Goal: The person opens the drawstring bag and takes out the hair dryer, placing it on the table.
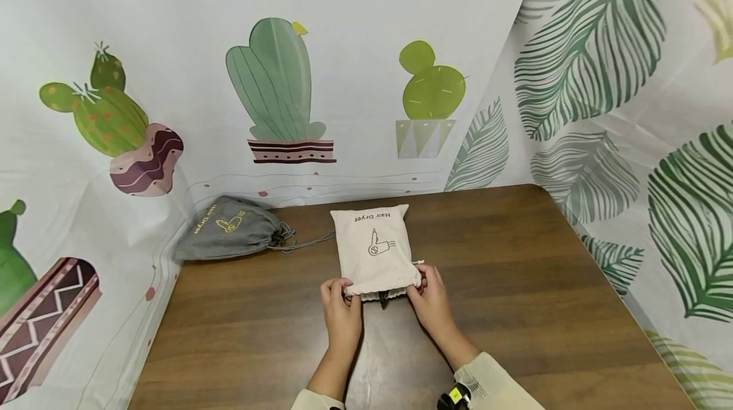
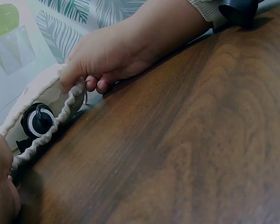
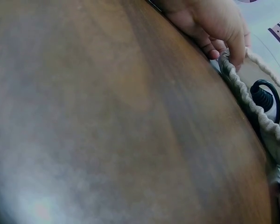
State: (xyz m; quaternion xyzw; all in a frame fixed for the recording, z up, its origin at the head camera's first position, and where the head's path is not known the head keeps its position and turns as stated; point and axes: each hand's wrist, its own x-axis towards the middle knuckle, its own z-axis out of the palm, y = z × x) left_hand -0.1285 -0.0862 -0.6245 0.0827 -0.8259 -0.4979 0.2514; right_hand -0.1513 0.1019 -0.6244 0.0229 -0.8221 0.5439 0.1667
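A cream drawstring bag (image 1: 372, 263) printed "Hair Dryer" lies on the table, its mouth facing me. My left hand (image 1: 342, 316) pinches the left corner of the mouth between thumb and fingers. At the right corner my right hand (image 1: 433, 305) grips the same gathered rim. Both wrist views show the mouth spread apart. Inside, the left wrist view shows a round black-and-white end (image 2: 38, 120) of something. A black cord (image 3: 266, 91) with a ribbed sleeve loops there in the right wrist view. The rest of that object is hidden in the cloth.
A grey drawstring bag (image 1: 229, 232), also printed "Hair Dryer", lies at the table's back left. Its drawstring (image 1: 303, 244) trails toward the cream bag. Behind the brown wooden table (image 1: 504, 257) hangs cloth (image 1: 366, 79) with cactus and leaf prints.
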